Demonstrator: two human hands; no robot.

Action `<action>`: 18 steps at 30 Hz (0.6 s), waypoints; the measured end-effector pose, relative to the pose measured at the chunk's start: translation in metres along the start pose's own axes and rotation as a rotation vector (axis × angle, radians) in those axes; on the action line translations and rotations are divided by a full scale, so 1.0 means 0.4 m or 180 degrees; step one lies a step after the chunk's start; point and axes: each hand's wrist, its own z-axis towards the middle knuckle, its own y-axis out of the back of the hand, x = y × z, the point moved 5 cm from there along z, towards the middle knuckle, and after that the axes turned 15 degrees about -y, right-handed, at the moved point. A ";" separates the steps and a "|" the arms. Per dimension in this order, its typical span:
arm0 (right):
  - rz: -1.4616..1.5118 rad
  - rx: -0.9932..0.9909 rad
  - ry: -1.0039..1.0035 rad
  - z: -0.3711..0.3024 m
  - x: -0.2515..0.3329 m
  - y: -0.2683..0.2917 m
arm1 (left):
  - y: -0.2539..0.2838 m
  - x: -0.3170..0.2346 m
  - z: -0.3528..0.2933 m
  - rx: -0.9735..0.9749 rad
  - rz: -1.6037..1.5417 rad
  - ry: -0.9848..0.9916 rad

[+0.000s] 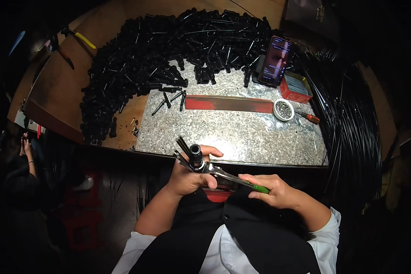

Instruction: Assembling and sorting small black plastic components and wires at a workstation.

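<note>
My left hand [191, 176] is wrapped round a black tubular part [195, 155], held upright with its round end facing up. Several thin dark strips [182, 145] stick out beside it from the same hand. My right hand [270, 189] grips pliers [233, 177] with green handles. Their metal jaws are at the lower end of the tubular part, close against my left fingers. Whether the jaws pinch anything cannot be made out.
A large heap of black tubular parts [169, 43] covers the bench's back and left. On the speckled board [214, 132] lie a red bar [228, 103], a white cup of small metal pieces [284, 110] and a screwdriver [311, 118]. A phone [277, 60], red box [297, 89] and long black rods [351, 132] stand right.
</note>
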 end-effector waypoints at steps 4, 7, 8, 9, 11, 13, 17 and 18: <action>-0.0095 0.0037 0.0017 -0.003 0.011 0.015 | -0.005 -0.016 0.009 0.0145 0.0236 0.0010; -0.0270 0.0054 -0.0115 -0.003 0.008 0.008 | 0.000 -0.004 0.003 0.0021 0.0226 -0.0023; -0.0143 -0.0048 -0.0034 -0.003 0.017 0.003 | 0.004 -0.002 0.003 -0.0111 0.0206 -0.0020; -0.0014 -0.0147 0.0049 -0.005 0.022 0.000 | 0.021 0.005 0.003 -0.0159 0.0134 -0.0235; 0.0051 -0.0497 -0.0165 -0.018 0.008 0.003 | 0.033 -0.003 0.004 -0.0598 -0.0436 -0.0276; 0.0110 -0.1142 -0.0341 -0.033 -0.032 0.024 | 0.049 -0.007 0.004 -0.0656 -0.0473 -0.0386; 0.0679 -0.1705 0.0040 -0.057 -0.077 0.046 | 0.057 -0.005 -0.002 -0.0386 0.0098 -0.0571; 0.0862 -0.1977 0.0366 -0.059 -0.082 0.053 | 0.056 -0.004 -0.002 -0.0445 0.0082 -0.0537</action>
